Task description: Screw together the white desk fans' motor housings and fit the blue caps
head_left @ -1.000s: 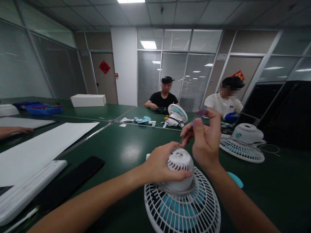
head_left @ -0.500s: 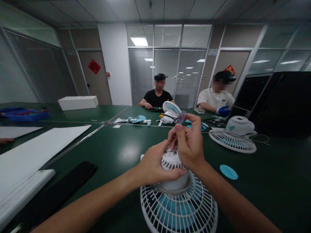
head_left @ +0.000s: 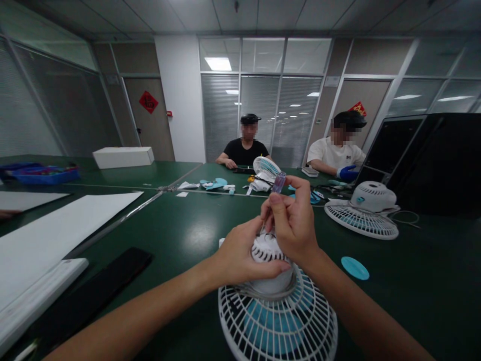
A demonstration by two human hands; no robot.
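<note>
A white fan (head_left: pixel 278 321) with pale blue blades behind its grille lies face down on the green table in front of me. My left hand (head_left: pixel 244 253) is wrapped round its slotted motor housing (head_left: pixel 268 248), thumb along the near side. Above the housing, my right hand (head_left: pixel 295 220) pinches a screwdriver with a clear purplish handle (head_left: pixel 278 183). The tool points down at the top of the housing; its tip is hidden by my fingers. A cord runs round the base of the housing.
A light blue disc (head_left: pixel 355 268) and a second white fan (head_left: pixel 370 208) lie to the right. Across the table, another fan (head_left: pixel 265 173) stands among blue parts (head_left: pixel 214 183). Two people sit opposite. At left are a black case (head_left: pixel 101 286), white boards (head_left: pixel 75 220) and a blue tray (head_left: pixel 47 174).
The view has shifted slightly. The screwdriver handle appears turned a little between my right fingers; both hands stay in the same place on the fan.
</note>
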